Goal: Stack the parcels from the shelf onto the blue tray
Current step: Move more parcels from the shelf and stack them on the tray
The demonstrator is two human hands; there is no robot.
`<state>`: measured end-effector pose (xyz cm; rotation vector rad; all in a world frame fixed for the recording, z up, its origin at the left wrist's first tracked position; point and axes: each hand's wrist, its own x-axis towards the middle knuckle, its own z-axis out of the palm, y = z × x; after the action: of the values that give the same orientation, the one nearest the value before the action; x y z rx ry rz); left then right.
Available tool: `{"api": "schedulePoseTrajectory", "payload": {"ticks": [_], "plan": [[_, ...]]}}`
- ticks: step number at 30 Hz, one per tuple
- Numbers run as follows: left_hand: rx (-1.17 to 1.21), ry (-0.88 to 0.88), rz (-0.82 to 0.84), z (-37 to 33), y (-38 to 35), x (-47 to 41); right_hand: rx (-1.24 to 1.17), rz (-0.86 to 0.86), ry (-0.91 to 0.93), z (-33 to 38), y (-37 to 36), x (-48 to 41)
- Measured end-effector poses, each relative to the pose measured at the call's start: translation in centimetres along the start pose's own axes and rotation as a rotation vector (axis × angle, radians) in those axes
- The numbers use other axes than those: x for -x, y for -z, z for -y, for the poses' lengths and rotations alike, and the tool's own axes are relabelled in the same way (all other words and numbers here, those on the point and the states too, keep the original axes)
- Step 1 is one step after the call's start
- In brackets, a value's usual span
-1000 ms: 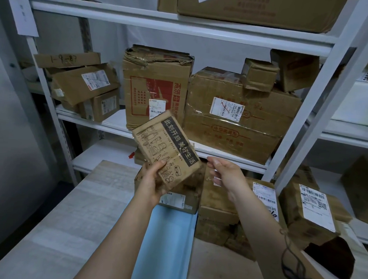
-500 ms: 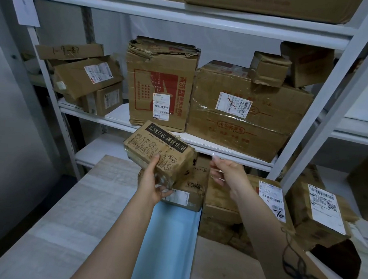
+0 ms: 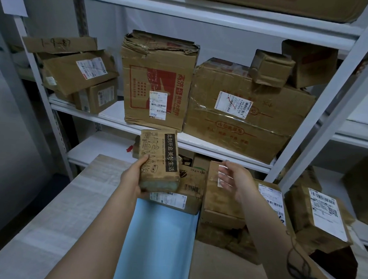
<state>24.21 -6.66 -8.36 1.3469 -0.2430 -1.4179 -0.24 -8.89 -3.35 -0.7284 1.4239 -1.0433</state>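
Observation:
My left hand (image 3: pixel 133 177) grips a small brown parcel (image 3: pixel 159 161) with a black printed strip, held just above a flat labelled parcel (image 3: pixel 184 193) that lies at the far end of the blue tray (image 3: pixel 157 241). My right hand (image 3: pixel 234 181) hovers open, fingers spread, to the right of that parcel and in front of a taller box (image 3: pixel 220 206) beside the tray. The white shelf (image 3: pixel 115 115) behind carries a red-printed carton (image 3: pixel 158 79) and a wide taped carton (image 3: pixel 245 113).
Small boxes (image 3: pixel 271 68) sit on the wide carton. Tilted cartons (image 3: pixel 79 72) fill the shelf's left end. More labelled parcels (image 3: pixel 322 214) stand at the right. A white shelf post (image 3: pixel 332 101) slants down there. The pale wooden table (image 3: pixel 51 217) extends to the left.
My left hand has turned the small parcel so its long side points away and lowered it onto the parcel at the tray's end. My right hand has drifted slightly right, still holding nothing.

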Motion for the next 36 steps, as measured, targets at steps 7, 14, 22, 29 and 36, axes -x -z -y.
{"api": "schedulePoseTrajectory", "payload": {"ticks": [7,14,22,29,36], "plan": [[-0.063,0.046,-0.003,-0.6,0.0,-1.4,0.012,0.014,-0.028,-0.2,-0.4,-0.7],[-0.155,0.046,-0.009,-1.5,-0.1,-2.1,0.025,0.024,-0.043,-0.5,-0.1,-1.1],[-0.1,-0.002,-0.023,-1.4,0.0,-2.6,0.02,0.026,-0.061,-0.6,0.1,-1.4],[-0.027,0.007,-0.038,-0.6,0.2,-3.1,0.022,0.043,-0.06,-1.0,0.0,-1.5],[-0.046,0.022,-0.039,-0.4,0.3,-3.2,0.014,0.035,-0.074,-0.9,0.1,-1.6]]}}
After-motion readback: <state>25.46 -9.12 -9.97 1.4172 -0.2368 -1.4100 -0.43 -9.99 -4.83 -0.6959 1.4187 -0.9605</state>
